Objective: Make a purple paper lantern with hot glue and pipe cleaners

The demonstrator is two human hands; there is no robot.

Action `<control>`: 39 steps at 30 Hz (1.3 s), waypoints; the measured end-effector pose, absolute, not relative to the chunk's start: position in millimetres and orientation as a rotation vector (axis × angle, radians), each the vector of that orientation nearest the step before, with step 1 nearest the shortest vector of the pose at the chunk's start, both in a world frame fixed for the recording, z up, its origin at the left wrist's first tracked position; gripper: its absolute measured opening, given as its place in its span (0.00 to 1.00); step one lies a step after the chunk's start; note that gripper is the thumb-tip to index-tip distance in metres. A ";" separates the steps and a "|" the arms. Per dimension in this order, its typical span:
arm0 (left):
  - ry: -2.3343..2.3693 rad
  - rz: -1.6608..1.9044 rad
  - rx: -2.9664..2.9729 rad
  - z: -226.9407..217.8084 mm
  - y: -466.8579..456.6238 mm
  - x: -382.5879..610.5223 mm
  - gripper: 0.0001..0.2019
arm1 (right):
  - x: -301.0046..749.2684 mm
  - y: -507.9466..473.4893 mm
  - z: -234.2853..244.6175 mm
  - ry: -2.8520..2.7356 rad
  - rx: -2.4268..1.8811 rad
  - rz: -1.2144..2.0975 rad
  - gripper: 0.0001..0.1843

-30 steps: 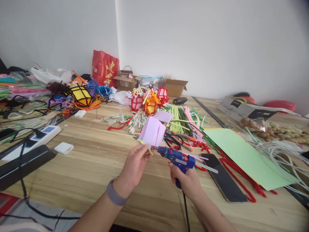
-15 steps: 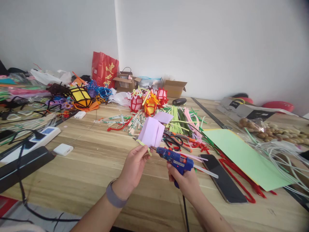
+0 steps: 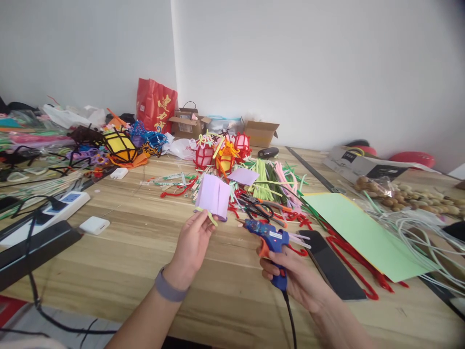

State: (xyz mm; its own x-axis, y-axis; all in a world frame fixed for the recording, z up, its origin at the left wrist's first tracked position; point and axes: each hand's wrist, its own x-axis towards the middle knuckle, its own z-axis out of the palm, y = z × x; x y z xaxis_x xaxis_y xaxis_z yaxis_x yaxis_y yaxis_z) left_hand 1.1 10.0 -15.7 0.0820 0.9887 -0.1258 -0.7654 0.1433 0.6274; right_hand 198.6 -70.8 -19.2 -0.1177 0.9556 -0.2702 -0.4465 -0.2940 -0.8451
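Note:
My left hand pinches a purple paper piece, folded into a tube-like shape, with a yellow-green pipe cleaner along its lower edge. Under my thumb, the exact grip is partly hidden. In my right hand is a blue hot glue gun with an orange trigger, its nozzle pointing left, apart from the paper. Its black cord hangs down toward me. Behind lie another purple sheet, black-handled scissors and bundles of pipe cleaners.
A phone and a green sheet lie to the right. On the left are a power strip and a white charger. Small lanterns, a red bag and cardboard boxes stand at the back.
The glue gun has drawn away from the paper to the right and tilted more upright. My left hand has shifted slightly left with the purple paper and pipe cleaner.

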 end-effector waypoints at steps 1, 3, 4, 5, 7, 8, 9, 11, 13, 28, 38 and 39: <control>0.596 1.406 0.445 -15.8 11.7 -0.5 0.08 | 202.3 -74.1 -21.9 -0.710 -1.022 1.690 0.18; 0.595 1.462 0.422 -16.0 14.9 -3.9 0.08 | 208.5 -79.8 -28.9 -0.708 -1.033 1.765 0.19; 0.595 1.486 0.414 -16.0 16.2 -5.6 0.08 | 210.7 -81.9 -32.7 -0.710 -1.036 1.788 0.19; 0.597 1.506 0.411 -16.0 17.4 -7.2 0.08 | 212.3 -83.5 -36.4 -0.709 -1.035 1.805 0.19; 0.590 1.537 0.415 -15.8 19.0 -9.6 0.07 | 214.1 -84.9 -42.9 -0.700 -1.025 1.827 0.20; 0.585 1.548 0.419 -15.7 19.5 -10.3 0.07 | 214.6 -85.0 -45.3 -0.703 -1.021 1.836 0.20; 0.578 1.555 0.421 -15.6 19.8 -10.8 0.07 | 214.9 -84.9 -46.9 -0.714 -1.022 1.847 0.21; 0.569 1.551 0.419 -15.5 19.8 -10.7 0.07 | 215.1 -84.4 -47.3 -0.767 -1.040 1.872 0.22; 0.562 1.529 0.414 -15.5 19.2 -9.6 0.07 | 214.4 -84.1 -44.0 -0.848 -1.066 1.896 0.22; 0.540 1.459 0.455 -11.0 12.9 -4.8 0.06 | 213.3 -85.4 -37.0 -0.912 -1.116 1.947 0.16; 0.498 1.458 0.454 -12.8 13.9 -5.2 0.05 | 209.9 -81.6 -32.1 -0.898 -1.185 1.953 0.20; 0.500 1.459 0.447 -12.9 14.0 -5.2 0.05 | 209.9 -80.9 -33.8 -0.892 -1.191 1.944 0.20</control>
